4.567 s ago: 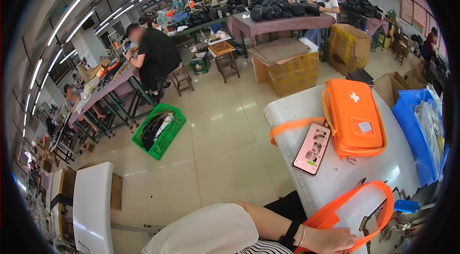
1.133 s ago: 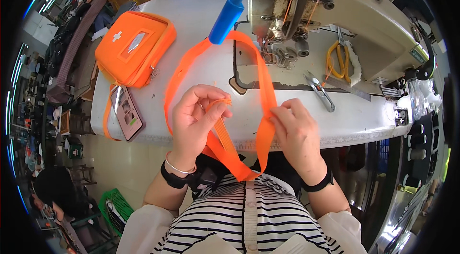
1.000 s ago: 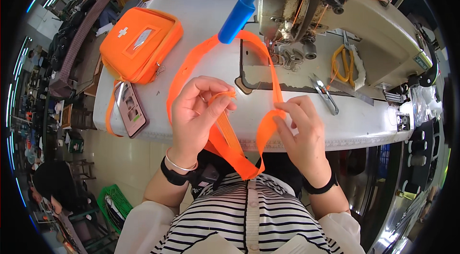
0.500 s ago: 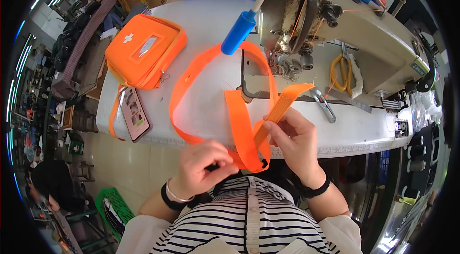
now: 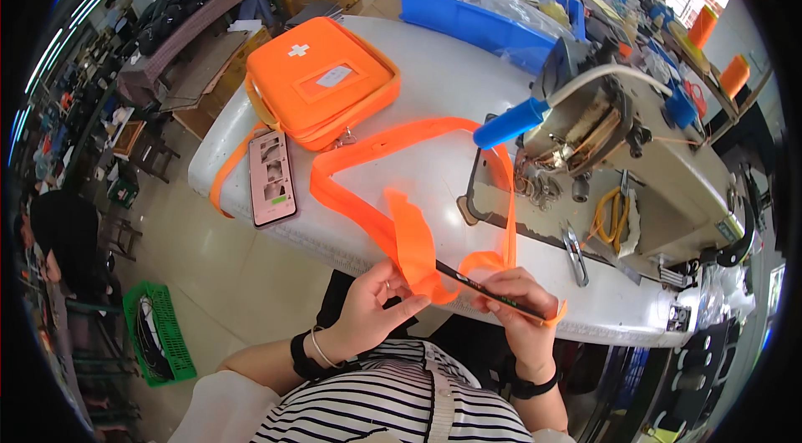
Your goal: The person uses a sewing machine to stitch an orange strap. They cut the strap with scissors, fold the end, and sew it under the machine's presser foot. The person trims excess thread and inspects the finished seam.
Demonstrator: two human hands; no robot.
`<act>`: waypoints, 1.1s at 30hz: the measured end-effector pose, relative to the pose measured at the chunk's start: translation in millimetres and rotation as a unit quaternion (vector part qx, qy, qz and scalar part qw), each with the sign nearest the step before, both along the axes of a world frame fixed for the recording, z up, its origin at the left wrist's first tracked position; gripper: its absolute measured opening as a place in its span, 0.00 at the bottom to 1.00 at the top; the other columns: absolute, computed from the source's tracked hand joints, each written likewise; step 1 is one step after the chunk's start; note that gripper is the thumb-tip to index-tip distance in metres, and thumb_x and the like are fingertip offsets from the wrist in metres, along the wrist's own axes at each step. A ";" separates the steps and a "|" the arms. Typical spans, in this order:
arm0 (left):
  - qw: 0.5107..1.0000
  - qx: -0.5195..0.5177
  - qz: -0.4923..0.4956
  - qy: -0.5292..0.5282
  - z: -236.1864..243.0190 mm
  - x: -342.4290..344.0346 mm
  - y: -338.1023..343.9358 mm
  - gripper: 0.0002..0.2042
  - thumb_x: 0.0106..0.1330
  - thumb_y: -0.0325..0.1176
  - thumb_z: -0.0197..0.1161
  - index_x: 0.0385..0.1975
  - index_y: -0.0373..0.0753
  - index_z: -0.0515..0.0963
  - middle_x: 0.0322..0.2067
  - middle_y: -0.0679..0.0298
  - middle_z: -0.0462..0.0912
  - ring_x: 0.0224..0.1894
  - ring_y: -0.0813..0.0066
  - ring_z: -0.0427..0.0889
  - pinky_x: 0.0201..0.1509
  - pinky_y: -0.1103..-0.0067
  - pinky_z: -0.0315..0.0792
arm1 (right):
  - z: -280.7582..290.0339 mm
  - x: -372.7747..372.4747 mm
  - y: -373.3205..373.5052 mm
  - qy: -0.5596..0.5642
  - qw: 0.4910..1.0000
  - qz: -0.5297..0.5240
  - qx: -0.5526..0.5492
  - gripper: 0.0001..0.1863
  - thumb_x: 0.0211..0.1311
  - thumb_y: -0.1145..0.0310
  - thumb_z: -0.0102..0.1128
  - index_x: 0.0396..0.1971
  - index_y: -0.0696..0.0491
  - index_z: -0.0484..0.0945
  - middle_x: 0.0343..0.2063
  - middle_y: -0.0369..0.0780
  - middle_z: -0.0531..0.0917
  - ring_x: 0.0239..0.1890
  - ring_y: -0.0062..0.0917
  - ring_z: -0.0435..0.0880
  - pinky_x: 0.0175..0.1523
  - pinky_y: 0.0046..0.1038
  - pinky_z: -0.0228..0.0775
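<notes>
A: At the near edge of the white table point(image 5: 447, 84), what do your fingers hold?

B: Your right hand point(image 5: 518, 301) closes around a slim black pen point(image 5: 464, 277), which slants up and left to the orange strap point(image 5: 412, 234). Your left hand point(image 5: 376, 301) meets the strap at its lower bend, thumb apart from the curled fingers; the webbing hides whether they truly pinch.

A: And how do you handle it well from here?

B: Pin that bend firmly with your left fingertips before the pen bears on it. The webbing looks soft and likely to twist, so smooth the fold near your right fingertips and keep the short upright end clear of the pen.

A: Where does the rest of the strap run?

B: In a wide loop across the tabletop, passing over the bed of the sewing machine point(image 5: 685, 184) at right. Give it slack: a tug there could drag the bend out of your fingers. Metal snips point(image 5: 575, 255) lie open to the right; the phone point(image 5: 272, 184) rests near the left edge.

A: Beyond your work?

B: An orange bag point(image 5: 322, 104) with a white cross lies outside the loop, and farther off stands a blue bin point(image 5: 459, 25) of clear plastic.
</notes>
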State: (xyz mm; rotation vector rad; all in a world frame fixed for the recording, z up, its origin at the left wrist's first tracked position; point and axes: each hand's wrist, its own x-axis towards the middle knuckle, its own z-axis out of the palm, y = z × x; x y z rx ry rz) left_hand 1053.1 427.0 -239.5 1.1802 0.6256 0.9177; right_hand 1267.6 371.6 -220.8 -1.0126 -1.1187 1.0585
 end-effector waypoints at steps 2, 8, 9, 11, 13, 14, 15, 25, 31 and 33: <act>0.999 0.010 0.050 -0.001 1.5 7.2 -1.3 0.15 0.65 0.24 0.62 0.50 0.31 0.70 0.42 0.65 0.78 0.40 0.81 0.78 0.43 0.83 0.73 | -1.7 2.6 -1.8 -0.012 1.000 0.020 0.002 0.07 0.56 0.82 0.61 0.35 0.66 0.77 0.41 0.49 0.77 0.37 0.35 0.84 0.45 0.33 0.81; 0.978 0.142 0.097 0.116 -12.2 -0.9 2.8 0.09 0.63 0.21 0.59 0.43 0.31 0.74 0.38 0.62 0.78 0.35 0.77 0.78 0.43 0.82 0.72 | 0.1 6.4 0.0 -0.014 0.999 -0.023 0.020 0.15 0.61 0.66 0.62 0.36 0.65 0.78 0.34 0.47 0.79 0.29 0.29 0.81 0.33 0.24 0.75; 0.974 0.162 0.086 0.134 -12.6 -2.8 4.0 0.09 0.63 0.20 0.59 0.42 0.31 0.75 0.38 0.62 0.77 0.35 0.76 0.78 0.43 0.82 0.72 | 4.0 4.0 0.0 0.018 0.999 -0.047 -0.012 0.10 0.65 0.71 0.55 0.35 0.65 0.78 0.32 0.44 0.80 0.29 0.24 0.80 0.35 0.21 0.70; 0.972 0.170 0.065 0.146 -12.2 -5.5 5.8 0.09 0.64 0.20 0.57 0.43 0.31 0.74 0.37 0.61 0.76 0.36 0.76 0.78 0.44 0.82 0.72 | 5.6 2.7 9.5 0.050 0.996 -0.074 -0.019 0.10 0.67 0.71 0.54 0.33 0.64 0.78 0.29 0.42 0.80 0.28 0.23 0.80 0.34 0.21 0.70; 0.979 0.150 0.040 0.131 -8.8 -5.2 7.4 0.09 0.65 0.19 0.54 0.44 0.30 0.73 0.37 0.62 0.76 0.39 0.76 0.78 0.45 0.82 0.71 | 8.3 3.5 20.1 0.058 0.994 -0.093 -0.023 0.11 0.70 0.70 0.51 0.33 0.62 0.77 0.24 0.39 0.79 0.25 0.21 0.79 0.31 0.20 0.69; 0.986 0.126 0.043 0.100 -7.1 -4.9 6.4 0.09 0.66 0.19 0.53 0.44 0.29 0.73 0.37 0.62 0.75 0.40 0.76 0.77 0.46 0.82 0.71 | 11.6 3.2 23.5 0.068 0.993 -0.091 -0.043 0.10 0.70 0.70 0.51 0.35 0.62 0.76 0.25 0.39 0.79 0.24 0.21 0.79 0.30 0.20 0.69; 0.991 0.103 0.045 0.070 -4.9 -4.8 5.8 0.09 0.67 0.19 0.51 0.45 0.29 0.72 0.37 0.62 0.75 0.42 0.76 0.76 0.48 0.82 0.70 | 16.7 2.1 26.5 0.079 0.991 -0.091 -0.061 0.09 0.70 0.70 0.50 0.37 0.62 0.76 0.25 0.39 0.79 0.23 0.21 0.79 0.29 0.20 0.69; 0.988 -0.073 0.085 -0.104 -23.0 -17.1 7.8 0.12 0.73 0.29 0.45 0.50 0.30 0.68 0.46 0.58 0.77 0.47 0.72 0.77 0.55 0.73 0.71 | 8.4 9.3 33.1 0.168 0.973 -0.050 -0.147 0.11 0.71 0.69 0.48 0.45 0.60 0.72 0.28 0.43 0.81 0.22 0.21 0.79 0.28 0.20 0.69; 0.987 0.007 0.157 -0.025 -15.8 -12.2 14.6 0.11 0.74 0.32 0.46 0.49 0.33 0.67 0.42 0.58 0.78 0.38 0.73 0.79 0.46 0.71 0.76 | 3.2 5.5 28.3 0.122 0.978 -0.048 -0.160 0.14 0.71 0.69 0.49 0.50 0.62 0.72 0.30 0.42 0.82 0.25 0.20 0.80 0.31 0.20 0.73; 0.983 0.006 0.185 -0.007 -7.7 -8.5 16.3 0.12 0.73 0.31 0.48 0.50 0.32 0.67 0.41 0.58 0.78 0.36 0.73 0.80 0.45 0.72 0.77 | 3.9 6.0 28.1 0.120 0.979 -0.044 -0.160 0.15 0.71 0.69 0.49 0.51 0.63 0.72 0.30 0.42 0.82 0.25 0.20 0.81 0.32 0.20 0.74</act>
